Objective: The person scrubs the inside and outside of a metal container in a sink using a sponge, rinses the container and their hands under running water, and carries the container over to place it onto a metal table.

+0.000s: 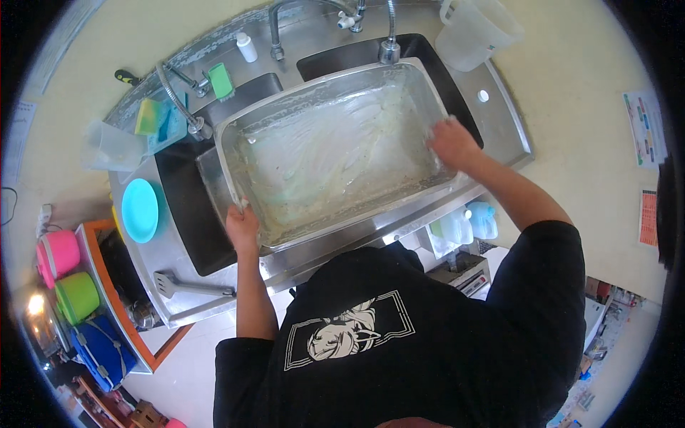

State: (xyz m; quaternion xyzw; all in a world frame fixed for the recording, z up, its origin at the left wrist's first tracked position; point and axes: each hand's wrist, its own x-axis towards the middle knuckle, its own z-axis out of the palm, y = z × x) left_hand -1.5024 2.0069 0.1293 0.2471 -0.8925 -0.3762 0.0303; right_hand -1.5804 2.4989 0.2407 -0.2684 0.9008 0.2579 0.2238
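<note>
A large rectangular stainless steel pan [342, 155] rests across the double-bowl sink [187, 214], slightly tilted in view. Its inside is wet, with whitish suds and a greasy brownish film along the near side. My left hand [244, 227] grips the pan's left rim near the front corner, thumb on top. At the opposite end, my right hand [454, 143] is at the right wall, fingers reaching inside and blurred. Whether it holds the rim or something small is hidden.
Flexible spray taps [389, 51] hang over both bowls. Around the sink are a green brush [220, 81], a white bottle [246, 48], a sponge [147, 117], plastic jugs [476, 35], a turquoise plate [140, 210] and a slotted turner [190, 286]. Detergent jugs [457, 226] stand below.
</note>
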